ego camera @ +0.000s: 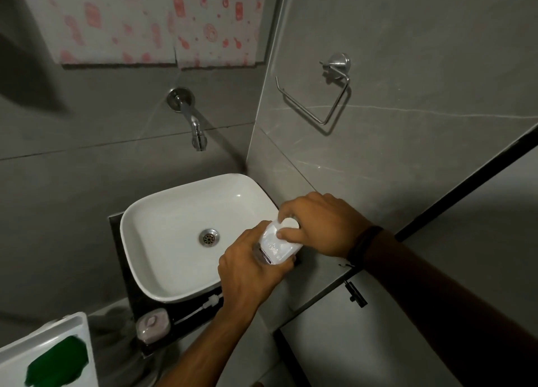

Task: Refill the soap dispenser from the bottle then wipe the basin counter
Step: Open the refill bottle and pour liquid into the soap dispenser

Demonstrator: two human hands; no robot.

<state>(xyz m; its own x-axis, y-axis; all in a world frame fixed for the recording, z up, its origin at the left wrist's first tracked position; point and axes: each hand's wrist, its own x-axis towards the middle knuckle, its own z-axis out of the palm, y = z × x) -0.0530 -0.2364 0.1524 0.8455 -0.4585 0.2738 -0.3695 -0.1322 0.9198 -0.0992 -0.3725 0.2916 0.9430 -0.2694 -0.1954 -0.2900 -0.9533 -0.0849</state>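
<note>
A white refill bottle [276, 245] with a dark label strip is held over the right front rim of the white basin [163, 220]. My left hand [247, 270] wraps its body from below. My right hand [317, 223] pinches the bottle's round white cap [289, 223]. The soap dispenser [152, 325], a small clear container with pinkish contents, stands on the dark counter [186, 321] in front of the basin. Its white pump head with tube [211, 301] lies loose on the counter beside it.
A chrome wall tap [193, 124] juts over the basin. A metal towel ring [329, 95] hangs on the right wall. A white tray with a green cloth [58, 360] sits at the lower left. A dark door latch [356, 295] is at the right.
</note>
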